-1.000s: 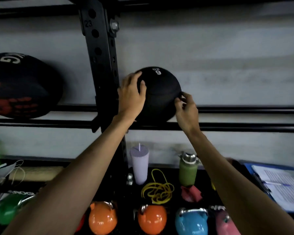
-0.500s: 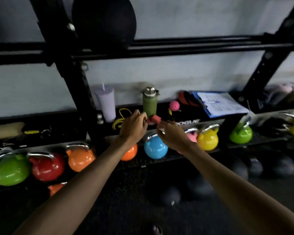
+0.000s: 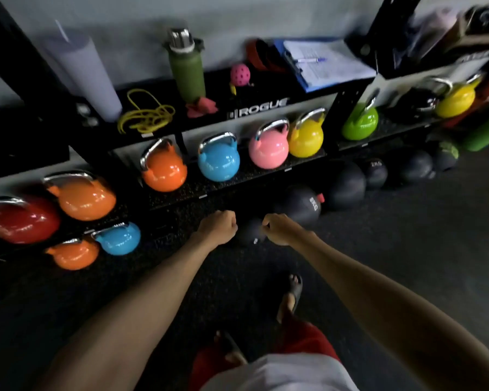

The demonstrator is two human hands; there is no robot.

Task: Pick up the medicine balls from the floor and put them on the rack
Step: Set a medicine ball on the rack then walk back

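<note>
Pale wall [image 3: 237, 15], dark rubber floor [image 3: 421, 263] (speckled), dim light

Top shelf [image 3: 268, 90]: cup [image 3: 82, 69] left, bottle [image 3: 187, 70] centre, clipboard [image 3: 329, 64] right.
Lower shelves [image 3: 239, 184]: kettlebells [image 3: 219, 162] in rows.
Floor [image 3: 407, 249]: medicine balls [image 3: 347, 185] lined up before the rack [image 3: 259, 111], right of centre.

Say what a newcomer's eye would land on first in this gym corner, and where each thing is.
Glossy kettlebells on the low rack shelf stand out first: orange, blue, pink, yellow in a row. Right of them, dark medicine balls line the floor. At centre, the left hand and right hand, fingers curled, flank a small dark ball.
</note>
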